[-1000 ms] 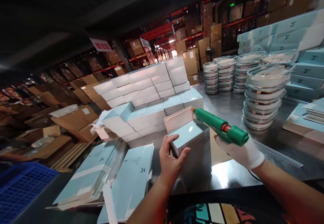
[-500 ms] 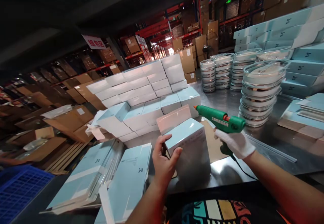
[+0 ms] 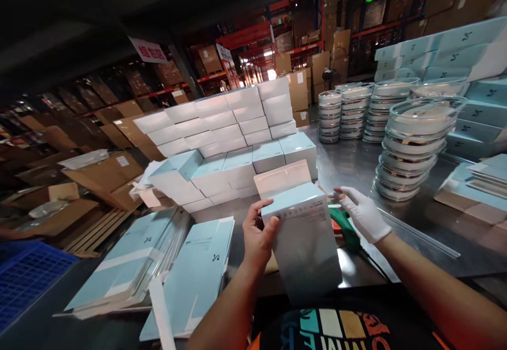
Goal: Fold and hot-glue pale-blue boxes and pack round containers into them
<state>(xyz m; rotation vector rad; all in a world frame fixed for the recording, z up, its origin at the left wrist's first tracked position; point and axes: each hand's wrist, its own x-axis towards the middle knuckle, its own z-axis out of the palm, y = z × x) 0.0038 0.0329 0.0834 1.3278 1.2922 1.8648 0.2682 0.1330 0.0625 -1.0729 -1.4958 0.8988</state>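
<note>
My left hand [image 3: 257,234] is bare and closed on the near left corner of a light blue carton [image 3: 304,244], its thumb on the printed face. The carton stands upright on the table, with its pale inner flap [image 3: 283,181] raised at the far side. To the right, my right hand [image 3: 364,215], in a white glove with some fingertips bare, has its fingers apart. Just below it lies a green hot glue gun [image 3: 348,231], its front part hidden behind the carton. Whether the fingers still brush the gun is unclear.
Flattened blue cartons [image 3: 202,265] lie in piles at left. A wall of white and blue boxes [image 3: 222,128] stands behind. Stacks of clear-lidded round containers [image 3: 412,149] rise at right, near more blue boxes [image 3: 483,112]. A blue crate [image 3: 31,276] is at far left.
The glue gun has come down from above the carton to the table, and my right hand has let go of it. The carton is tipped slightly, still in my left hand.
</note>
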